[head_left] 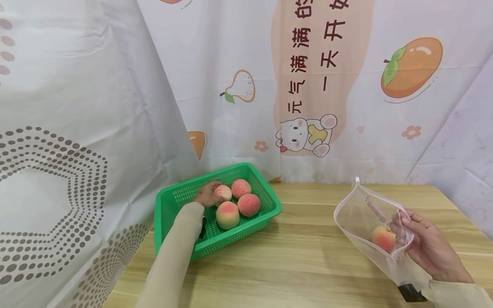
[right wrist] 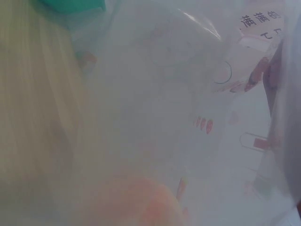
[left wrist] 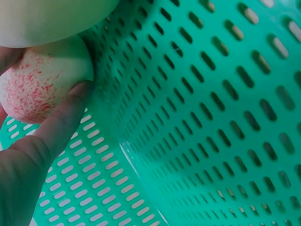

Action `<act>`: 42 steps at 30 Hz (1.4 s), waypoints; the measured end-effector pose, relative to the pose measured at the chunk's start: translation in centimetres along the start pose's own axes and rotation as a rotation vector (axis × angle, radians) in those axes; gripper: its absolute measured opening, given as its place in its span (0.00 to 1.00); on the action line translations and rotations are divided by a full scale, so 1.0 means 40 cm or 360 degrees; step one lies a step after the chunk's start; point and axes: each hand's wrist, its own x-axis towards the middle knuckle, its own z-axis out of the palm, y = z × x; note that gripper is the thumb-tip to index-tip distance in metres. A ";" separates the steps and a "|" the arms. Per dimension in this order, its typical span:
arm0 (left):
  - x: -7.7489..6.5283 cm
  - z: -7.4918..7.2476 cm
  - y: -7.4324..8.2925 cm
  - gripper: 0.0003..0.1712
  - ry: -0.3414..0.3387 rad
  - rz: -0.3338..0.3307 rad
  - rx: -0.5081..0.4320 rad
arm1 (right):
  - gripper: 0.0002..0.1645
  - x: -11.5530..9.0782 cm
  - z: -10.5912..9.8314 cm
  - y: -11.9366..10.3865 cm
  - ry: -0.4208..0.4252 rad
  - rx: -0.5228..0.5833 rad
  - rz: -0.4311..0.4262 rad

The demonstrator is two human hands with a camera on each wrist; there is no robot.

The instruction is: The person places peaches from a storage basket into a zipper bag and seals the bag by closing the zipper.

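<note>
Inside the green plastic basket (head_left: 272, 206), my left hand (head_left: 208, 196) grips a pale peach with red speckles (head_left: 223, 193). The left wrist view has my thumb along one side of that speckled peach (left wrist: 42, 89) and fingertips on its other side. Three more peaches share the basket: a yellow one with a pink top (head_left: 227, 216), a pink-red one (head_left: 249, 205) and another pink one (head_left: 241, 188). On the right, my right hand (head_left: 433, 246) pinches the rim of a translucent zip bag (head_left: 358, 214), whose mouth gapes. An orange-red peach (head_left: 383, 239) lies in the bag.
Beneath everything is a wood-grain table (head_left: 292, 256). A printed cloth (head_left: 246, 115) hangs behind its back edge, and a dotted pale cloth (head_left: 77, 128) hangs at the left. The basket's raised, slotted wall (left wrist: 221, 99) rises beside my left hand.
</note>
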 end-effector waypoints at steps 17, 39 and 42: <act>-0.019 -0.026 0.013 0.38 0.0017 0.0077 -0.0279 | 0.34 -0.004 0.007 0.000 0.0007 -0.0032 -0.0014; -0.040 -0.055 0.052 0.39 -0.0005 0.0142 -0.0513 | 0.34 -0.002 0.004 -0.001 -0.0020 -0.0012 -0.0014; -0.042 -0.055 0.057 0.40 -0.0032 0.0170 -0.0553 | 0.35 -0.003 0.002 0.000 -0.0023 -0.0010 -0.0014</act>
